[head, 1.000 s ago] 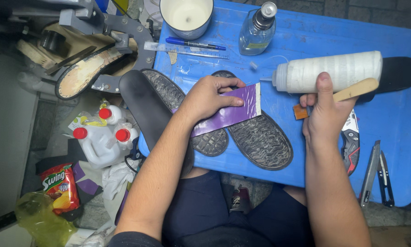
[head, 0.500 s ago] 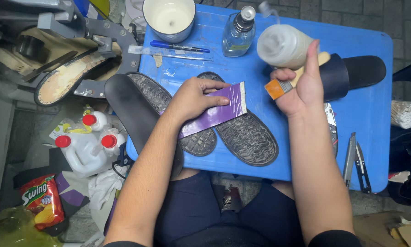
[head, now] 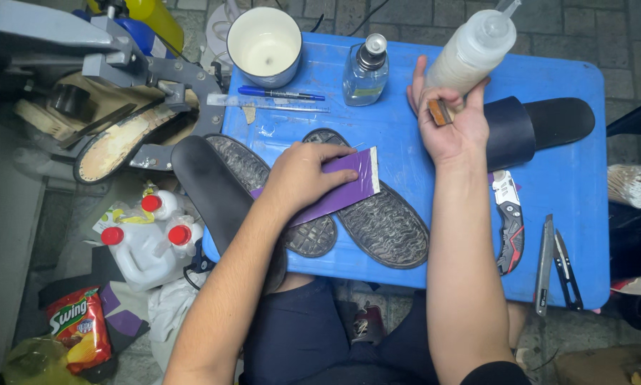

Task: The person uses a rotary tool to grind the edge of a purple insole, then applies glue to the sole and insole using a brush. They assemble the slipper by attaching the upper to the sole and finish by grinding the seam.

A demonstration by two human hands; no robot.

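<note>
My left hand (head: pixel 300 175) presses a purple card (head: pixel 342 192) flat across two grey rubber shoe soles (head: pixel 381 221) on the blue table (head: pixel 406 142). My right hand (head: pixel 450 121) grips a white squeeze bottle (head: pixel 470 53) with a nozzle, tilted up above the table's far side, along with a small wooden-handled brush (head: pixel 438 112) against the palm. A black insole (head: pixel 210 192) lies left of the soles, partly over the table edge.
A white mug (head: pixel 265 44), clear glass bottle (head: pixel 363 71), blue pen (head: pixel 281 93) and clear ruler sit at the back. A black slipper (head: pixel 541 125), folding knife (head: pixel 509 221) and pliers (head: pixel 552 260) lie right. Red-capped jugs (head: pixel 149 239), a snack bag (head: pixel 81 328) and a shoe stand (head: pixel 120 107) are left.
My right hand has lifted the white bottle from lying on its side to nearly upright, nozzle up. My left hand stays on the purple card.
</note>
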